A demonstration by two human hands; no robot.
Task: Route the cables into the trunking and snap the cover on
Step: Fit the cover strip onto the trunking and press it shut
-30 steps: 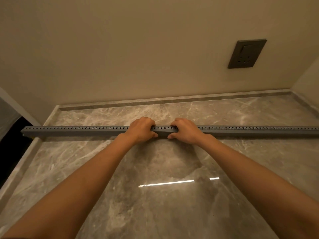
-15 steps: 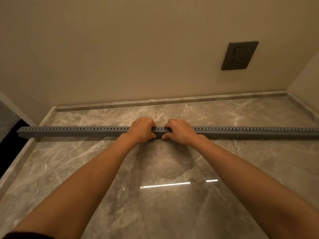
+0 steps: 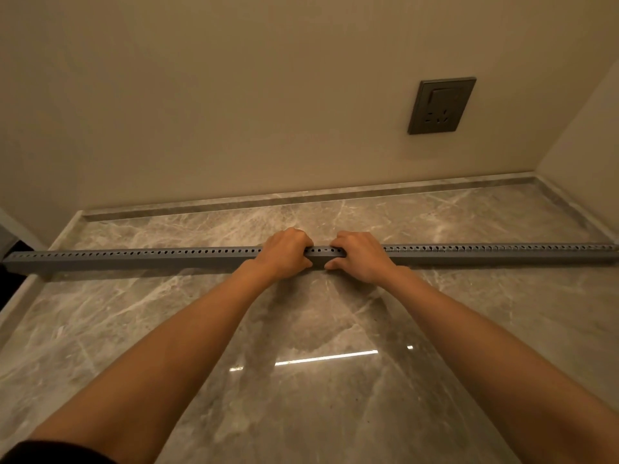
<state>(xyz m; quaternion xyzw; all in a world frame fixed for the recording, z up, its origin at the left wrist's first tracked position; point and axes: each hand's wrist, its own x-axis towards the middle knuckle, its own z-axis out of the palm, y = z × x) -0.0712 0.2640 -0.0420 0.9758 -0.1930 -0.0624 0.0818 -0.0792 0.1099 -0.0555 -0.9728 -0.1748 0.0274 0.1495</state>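
Both hands have slid slightly rightward along the grey trunking [image 3: 150, 257], which lies lengthwise across the marble counter [image 3: 318, 413], beneath the curled fingers. 1 trunking, 2 hands, 1 wall socket [image 3: 441, 105]. The left hand [image 3: 286, 254] and right hand [image 3: 363, 257] sit close together, each gripping it, fingers over the top, thumbs against the near side.

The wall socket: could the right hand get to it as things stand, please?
Probably: nothing stands between the right hand and the wall socket; it must first release the trunking.
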